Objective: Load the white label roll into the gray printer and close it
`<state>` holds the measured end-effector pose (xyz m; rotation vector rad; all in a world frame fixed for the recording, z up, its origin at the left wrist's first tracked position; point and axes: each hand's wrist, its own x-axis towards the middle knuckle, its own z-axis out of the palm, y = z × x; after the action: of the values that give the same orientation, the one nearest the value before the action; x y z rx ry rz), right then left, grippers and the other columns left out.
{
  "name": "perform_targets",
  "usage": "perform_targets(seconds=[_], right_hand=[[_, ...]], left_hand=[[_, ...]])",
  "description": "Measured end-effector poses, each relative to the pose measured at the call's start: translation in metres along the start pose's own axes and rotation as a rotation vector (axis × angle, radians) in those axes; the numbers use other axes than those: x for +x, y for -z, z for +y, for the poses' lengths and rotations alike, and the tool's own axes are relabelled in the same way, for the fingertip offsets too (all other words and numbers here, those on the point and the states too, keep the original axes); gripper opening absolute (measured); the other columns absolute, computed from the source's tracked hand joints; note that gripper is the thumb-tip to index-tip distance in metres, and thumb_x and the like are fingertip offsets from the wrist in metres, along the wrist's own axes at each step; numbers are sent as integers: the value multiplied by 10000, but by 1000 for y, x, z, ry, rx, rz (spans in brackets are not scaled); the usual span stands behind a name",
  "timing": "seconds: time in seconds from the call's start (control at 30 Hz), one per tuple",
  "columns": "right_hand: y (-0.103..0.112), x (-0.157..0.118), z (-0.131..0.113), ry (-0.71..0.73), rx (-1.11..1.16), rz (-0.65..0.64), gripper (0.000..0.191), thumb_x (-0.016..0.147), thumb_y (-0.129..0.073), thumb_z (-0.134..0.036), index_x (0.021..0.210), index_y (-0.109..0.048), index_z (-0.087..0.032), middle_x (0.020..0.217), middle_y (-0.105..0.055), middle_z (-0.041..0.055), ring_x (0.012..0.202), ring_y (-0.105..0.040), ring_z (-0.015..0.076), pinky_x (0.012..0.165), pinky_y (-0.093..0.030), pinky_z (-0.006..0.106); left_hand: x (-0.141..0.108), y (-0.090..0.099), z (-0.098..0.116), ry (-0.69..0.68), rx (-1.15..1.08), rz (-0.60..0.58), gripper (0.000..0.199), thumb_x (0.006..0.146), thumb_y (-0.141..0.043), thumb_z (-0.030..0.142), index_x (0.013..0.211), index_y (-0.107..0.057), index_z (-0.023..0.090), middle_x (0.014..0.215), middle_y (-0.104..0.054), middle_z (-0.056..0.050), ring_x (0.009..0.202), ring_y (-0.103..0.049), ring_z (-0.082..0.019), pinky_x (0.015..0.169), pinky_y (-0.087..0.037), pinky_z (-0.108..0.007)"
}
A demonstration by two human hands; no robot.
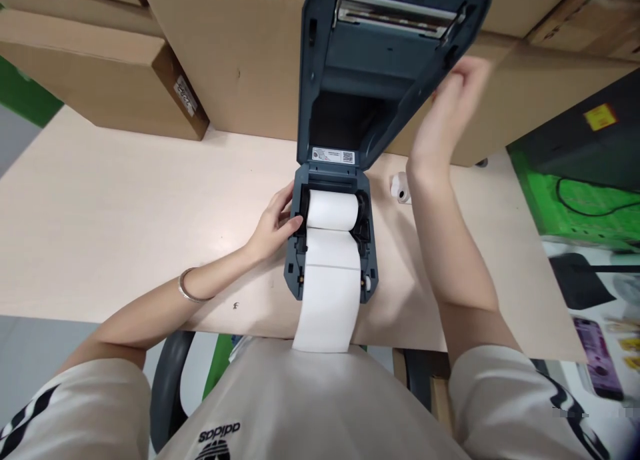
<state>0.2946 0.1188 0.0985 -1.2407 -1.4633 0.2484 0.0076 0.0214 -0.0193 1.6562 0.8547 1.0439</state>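
White paper roll (332, 210) in open blue-grey printer (330, 247), strip trailing forward.

bare table (100, 213) left of printer (295, 273); boxes (100, 80) wall the back

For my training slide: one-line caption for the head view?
Left hand steadies the label printer while right hand holds its lid open.

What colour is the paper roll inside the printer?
White: the paper roll sits in the dark blue-grey printer, seen in the head view.
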Motion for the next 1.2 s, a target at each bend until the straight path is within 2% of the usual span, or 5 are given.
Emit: perform_targets(seconds=[0.1,0.23,0.57,0.87,1.2], right_hand=[[15,-45,-20,123,-137,81,576,1052,-211,-674,1067,-583,-234,1184,-603,154,1322,-471,337,1250,-219,656],[24,-90,-56,435,-411,-602,406,997,-489,-545,978,-692,-194,922,-669,102,985,-628,304,981,-479,549],[3,-96,-84,157,-802,-1072,773,892,-672,-394,1544,-490,-20,1417,-637,219,1273,-595,382,1092,-435,484],[4,-83,-88,180,-772,-1045,552,768,-720,-351,1259,-629,-117,1200,-691,136,1121,-657,330,862,-475,392],[112,-79,-126,120,-677,-716,618,735,-755,-458,1300,-584,-275,1254,-668,87,1106,-665,342,823,-510,428]], left_hand=[[0,-1,4,-16,53,14,796,959,-627,678,1606,-420,263,1657,-459,-132,1522,-448,-388,1207,-479,-518],[1,-1,7,-68,111,43,758,975,-610,663,1582,-471,231,1627,-517,-131,1498,-484,-371,1179,-509,-498],[2,-1,6,-124,206,53,752,998,-541,689,1585,-466,226,1611,-536,-140,1465,-525,-350,1159,-520,-493],[2,0,4,-151,237,14,739,1018,-499,676,1615,-410,249,1633,-499,-144,1473,-504,-350,1106,-550,-478],[2,1,8,-144,232,-1,719,1032,-485,659,1620,-398,255,1643,-485,-139,1488,-489,-340,1154,-519,-497]])
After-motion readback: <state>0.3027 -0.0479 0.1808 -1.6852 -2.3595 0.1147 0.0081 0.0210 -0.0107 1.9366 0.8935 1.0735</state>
